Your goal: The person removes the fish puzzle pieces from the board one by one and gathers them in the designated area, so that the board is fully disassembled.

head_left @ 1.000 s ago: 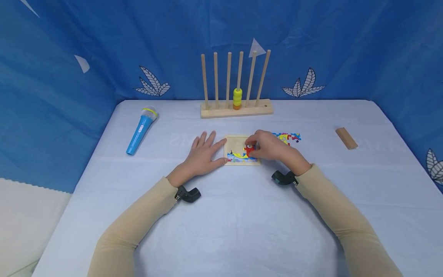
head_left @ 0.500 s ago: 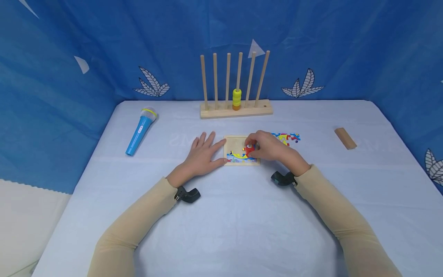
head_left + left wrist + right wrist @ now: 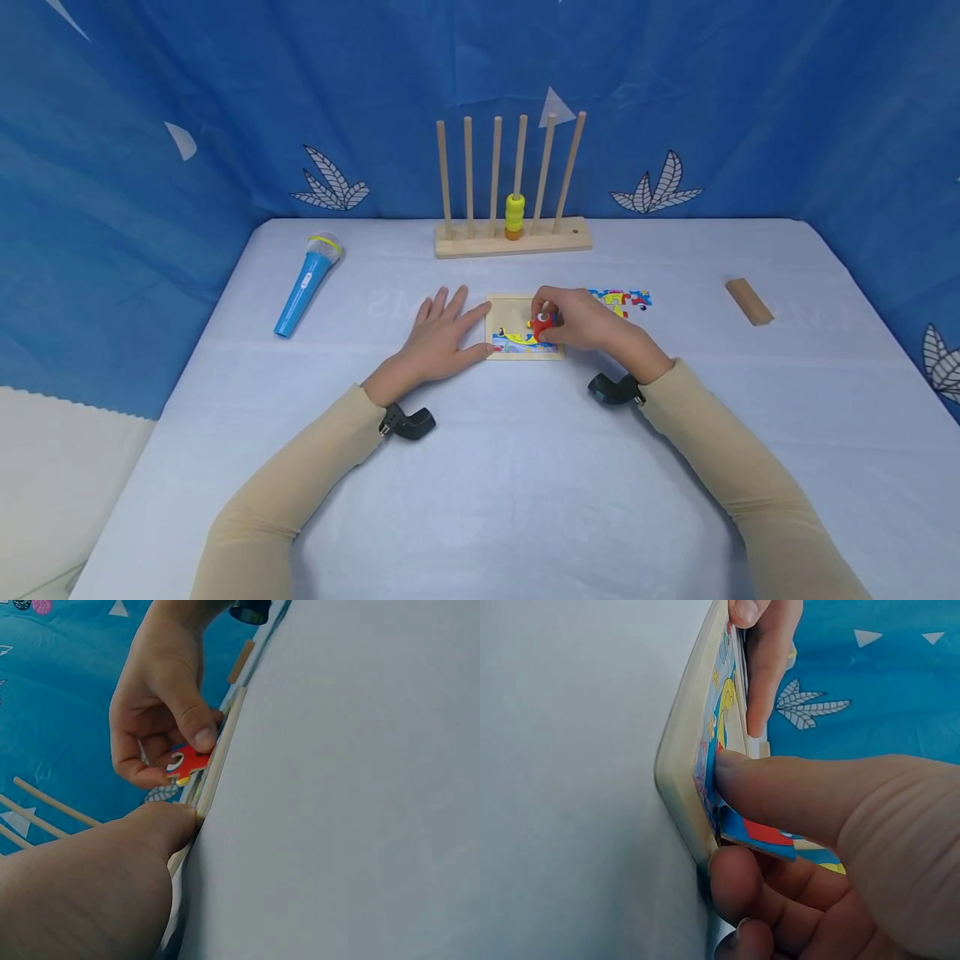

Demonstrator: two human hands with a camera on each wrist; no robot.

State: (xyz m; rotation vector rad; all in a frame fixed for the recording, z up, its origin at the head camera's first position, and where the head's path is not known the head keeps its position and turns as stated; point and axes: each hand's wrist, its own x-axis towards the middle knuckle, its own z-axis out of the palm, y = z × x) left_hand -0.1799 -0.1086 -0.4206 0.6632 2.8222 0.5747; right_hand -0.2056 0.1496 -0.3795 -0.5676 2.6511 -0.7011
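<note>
Mid-frame, the right hand (image 3: 581, 319) pinches a tilted puzzle piece (image 3: 543, 325) over the tray's (image 3: 512, 311) right half, left hand (image 3: 438, 340) splayed opposite.

This looks like a makeshift recording booth: blue fabric hangings (image 3: 390, 83) printed with white leaves (image 3: 330, 183) enclose three sides of a table under a smooth white cloth (image 3: 495, 492), and small black wrist cameras (image 3: 411, 423) are worn at beige sleeves (image 3: 277, 492).

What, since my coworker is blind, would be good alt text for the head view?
A person's right hand pinches a red puzzle piece over a partly filled tray, whose left edge the left hand touches. More pieces lie nearby, a peg rack stands behind, and a blue microphone lies to the left.
</note>
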